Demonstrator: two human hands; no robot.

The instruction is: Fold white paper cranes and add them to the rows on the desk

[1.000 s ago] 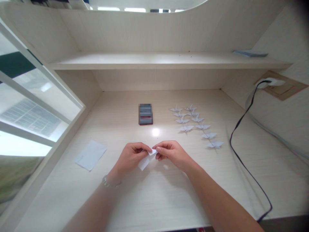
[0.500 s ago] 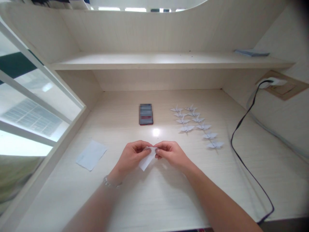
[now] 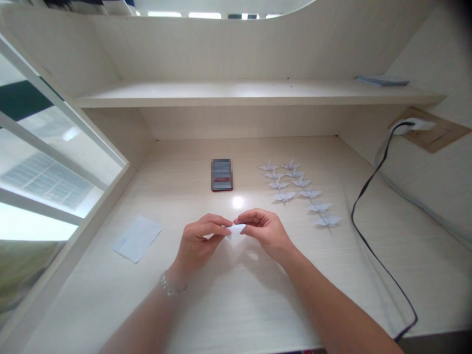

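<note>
Between my hands is a small folded piece of white paper (image 3: 236, 228), held just above the desk. My left hand (image 3: 202, 238) pinches its left end with thumb and fingers; a beaded bracelet circles that wrist. At the paper's right end, my right hand (image 3: 263, 230) grips it between thumb and bent fingers. Several white paper cranes (image 3: 283, 196) stand in two uneven rows beyond my right hand. A flat square of white paper (image 3: 137, 239) lies on the desk left of my left hand.
A dark phone-like object (image 3: 221, 175), blurred over, lies behind my hands. A black cable (image 3: 353, 216) runs from a wall socket (image 3: 429, 129) down the desk's right side. Above the desk spans a shelf (image 3: 221, 92) with a thin flat item (image 3: 382, 80) on it.
The folded paper has turned: its long flap pointed down toward me before, and now it shows as a short, wide piece. My right hand's fingers have lifted and shifted slightly right.
</note>
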